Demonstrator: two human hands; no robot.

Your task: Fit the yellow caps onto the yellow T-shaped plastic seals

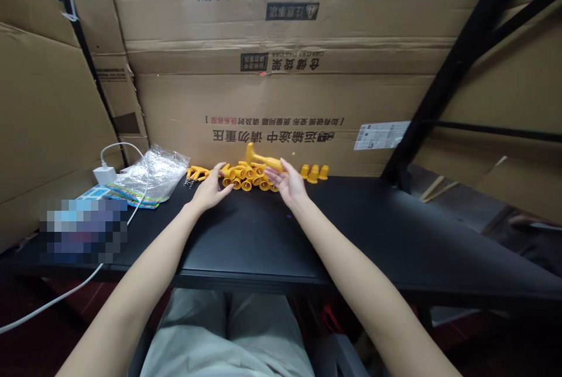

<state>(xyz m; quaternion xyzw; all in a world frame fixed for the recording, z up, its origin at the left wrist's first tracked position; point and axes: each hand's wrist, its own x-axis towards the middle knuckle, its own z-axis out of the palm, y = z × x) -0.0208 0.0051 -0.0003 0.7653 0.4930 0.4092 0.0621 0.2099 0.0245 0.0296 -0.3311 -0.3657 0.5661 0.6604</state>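
Observation:
My right hand holds a yellow plastic piece between thumb and fingers, raised over the pile. This piece has a bent, hook-like head at its left end and a thicker round base near my fingers. My left hand is at the left side of the pile, thumb and fingers apart; whether its fingertips touch a piece I cannot tell. Several yellow cup-shaped parts lie heaped between my hands, open ends facing me. Left of them are slim branched yellow parts, partly behind my left hand.
Several yellow cups stand right of my right hand on the black table. Clear plastic bags, a white charger with its cable, and a blurred-out object are at left. Cardboard walls the back; a black metal post rises right.

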